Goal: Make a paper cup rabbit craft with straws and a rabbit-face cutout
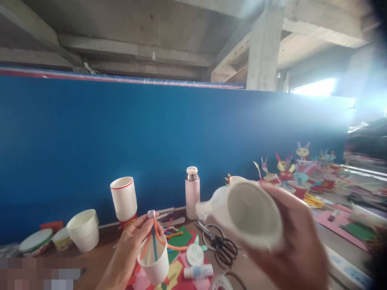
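Observation:
My left hand (pixel 137 237) pinches the top of a stick figure made of an orange pipe cleaner (pixel 160 237) and a blue stick (pixel 155 247). A small white piece (pixel 151 214) caps it, and its lower part stands inside a white paper cup (pixel 155 270). My right hand (pixel 296 237) grips a white squeeze bottle (pixel 220 205), blurred by motion. Its round base faces me, and the narrow nozzle points left toward the left hand, apart from it. Below lie a paper rabbit face (pixel 195 254), a glue stick (pixel 198 271) and black-handled scissors (pixel 223 245).
A pink thermos (pixel 192 195) stands against the blue partition (pixel 145 133). Stacked paper cups (pixel 123 197) and white tubs (pixel 84 231) are at the left. Finished rabbit figures (pixel 286 174) in cups crowd the right. Coloured paper scraps (pixel 175 274) cover the table front.

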`<state>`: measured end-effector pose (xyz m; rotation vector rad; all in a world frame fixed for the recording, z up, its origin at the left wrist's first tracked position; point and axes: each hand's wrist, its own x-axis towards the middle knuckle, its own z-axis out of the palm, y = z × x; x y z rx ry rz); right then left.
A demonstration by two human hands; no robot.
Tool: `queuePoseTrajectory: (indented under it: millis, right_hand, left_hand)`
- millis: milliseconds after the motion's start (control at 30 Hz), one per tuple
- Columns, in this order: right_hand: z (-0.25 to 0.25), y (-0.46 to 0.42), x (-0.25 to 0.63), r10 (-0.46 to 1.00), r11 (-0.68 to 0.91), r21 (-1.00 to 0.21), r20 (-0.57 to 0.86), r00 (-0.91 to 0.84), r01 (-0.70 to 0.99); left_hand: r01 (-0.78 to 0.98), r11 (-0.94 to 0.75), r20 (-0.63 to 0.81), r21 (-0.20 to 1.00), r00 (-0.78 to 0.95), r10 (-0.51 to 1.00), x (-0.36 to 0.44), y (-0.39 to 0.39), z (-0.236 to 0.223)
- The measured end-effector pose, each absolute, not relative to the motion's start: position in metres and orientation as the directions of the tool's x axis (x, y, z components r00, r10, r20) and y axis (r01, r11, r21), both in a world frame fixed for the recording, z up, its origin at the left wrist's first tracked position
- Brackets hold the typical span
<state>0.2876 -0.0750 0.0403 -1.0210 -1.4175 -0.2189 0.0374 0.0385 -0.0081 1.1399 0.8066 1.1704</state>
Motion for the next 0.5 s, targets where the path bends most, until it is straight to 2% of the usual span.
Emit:
queuePoseTrajectory:
  millis: [100, 200, 300, 500]
  right_hand:
    - [0.031, -0.028, 0.316, 0.487, 0.414, -0.532, 0.815, 0.315, 0.738]
    - [-0.006, 0.021, 0.345, 0.638, 0.16, -0.538, 0.696, 0.329, 0.828]
    - [-0.049, 0.061, 0.36, 0.756, 0.043, -0.476, 0.59, 0.282, 0.879]
    - [-0.096, 0.103, 0.355, 0.84, -0.144, -0.344, 0.453, 0.299, 0.928]
  left_hand:
    - [-0.267, -0.007, 0.074, 0.964, 0.243, 0.967, 0.038, 0.039, -0.011]
    - [-0.274, 0.004, 0.062, 0.962, 0.235, 0.97, 0.039, 0.039, -0.013]
    - [-0.265, -0.01, 0.074, 0.964, 0.231, 0.97, 0.038, 0.039, -0.013]
    - [-0.253, -0.043, 0.11, 0.967, 0.257, 0.96, 0.035, 0.041, -0.013]
